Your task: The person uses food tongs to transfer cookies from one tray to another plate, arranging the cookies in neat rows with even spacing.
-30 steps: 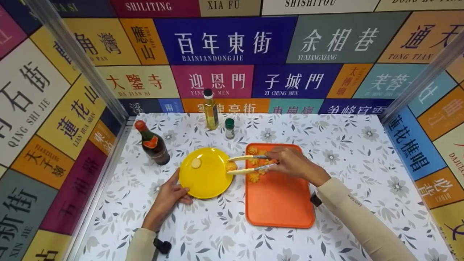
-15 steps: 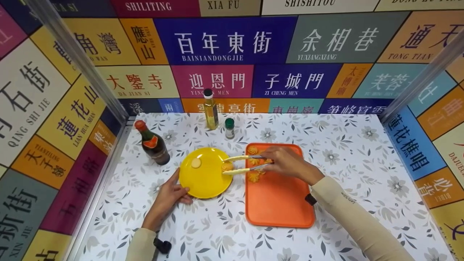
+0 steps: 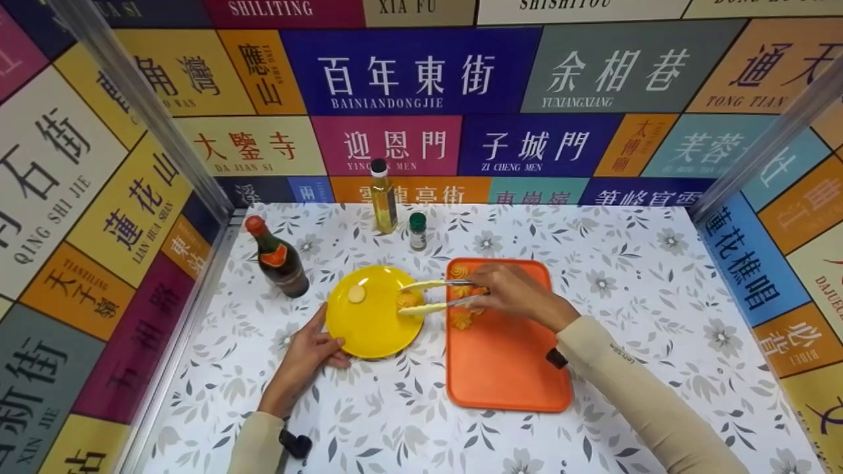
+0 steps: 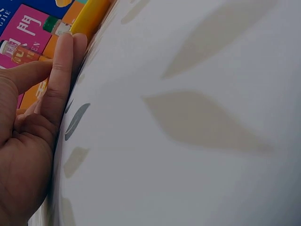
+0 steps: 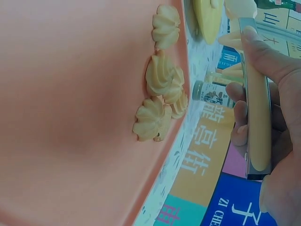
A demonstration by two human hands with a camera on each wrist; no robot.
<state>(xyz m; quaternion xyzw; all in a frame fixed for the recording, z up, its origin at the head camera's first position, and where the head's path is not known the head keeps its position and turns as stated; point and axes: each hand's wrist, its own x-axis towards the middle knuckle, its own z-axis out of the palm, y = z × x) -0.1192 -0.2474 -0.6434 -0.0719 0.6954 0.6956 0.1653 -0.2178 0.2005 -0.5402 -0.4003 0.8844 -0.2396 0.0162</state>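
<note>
My left hand (image 3: pixel 313 345) holds the near left rim of a yellow plate (image 3: pixel 362 332), with a fingertip showing over the rim. On the plate lies a small round pale cookie (image 3: pixel 356 293). My right hand (image 3: pixel 510 289) grips metal tongs (image 5: pixel 257 103) with pale yellow tips. Between the tips is a swirled, golden piped cookie (image 3: pixel 406 302), over the plate's right side. Below the right hand, more piped cookies (image 5: pixel 160 73) sit bunched at one end of an orange tray (image 3: pixel 507 368); the hand partly covers them in the head view.
A dark bottle (image 3: pixel 282 266) with a red cap stands left of the plate. Behind it are a tall oil bottle (image 3: pixel 384 204) and a small green-capped jar (image 3: pixel 417 234). A sign-covered wall (image 3: pixel 408 72) borders the floral-covered table (image 3: pixel 645 263).
My right hand has moved left, carrying the tongs and the piped cookie from the plate's right rim farther over the plate. The left hand stays at the rim.
</note>
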